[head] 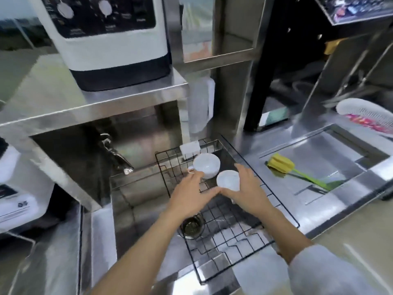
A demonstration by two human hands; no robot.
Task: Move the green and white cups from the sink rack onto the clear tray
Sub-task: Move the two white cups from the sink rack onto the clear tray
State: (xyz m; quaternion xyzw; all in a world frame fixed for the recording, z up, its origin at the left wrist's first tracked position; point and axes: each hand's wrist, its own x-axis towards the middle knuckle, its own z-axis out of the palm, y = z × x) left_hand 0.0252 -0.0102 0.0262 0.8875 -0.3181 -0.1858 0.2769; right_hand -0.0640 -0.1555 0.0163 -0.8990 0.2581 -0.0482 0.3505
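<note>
Two white cups sit on the black wire sink rack (240, 231). The larger cup (206, 168) stands at the rack's far end, with a handle toward the left. The smaller cup (228, 180) lies just in front of it. My right hand (246, 189) curls around the smaller cup from the right and below, fingers touching it. My left hand (189, 195) reaches in from the left, its fingertips at the larger cup's handle and its thumb toward the smaller cup. No green cup or clear tray shows.
The rack spans a steel sink with a drain (192, 226) below. A yellow-green bottle brush (282, 166) lies in the right basin. A white sponge holder (190, 148) hangs on the rack's far edge. A white machine (110, 39) sits on the shelf above left.
</note>
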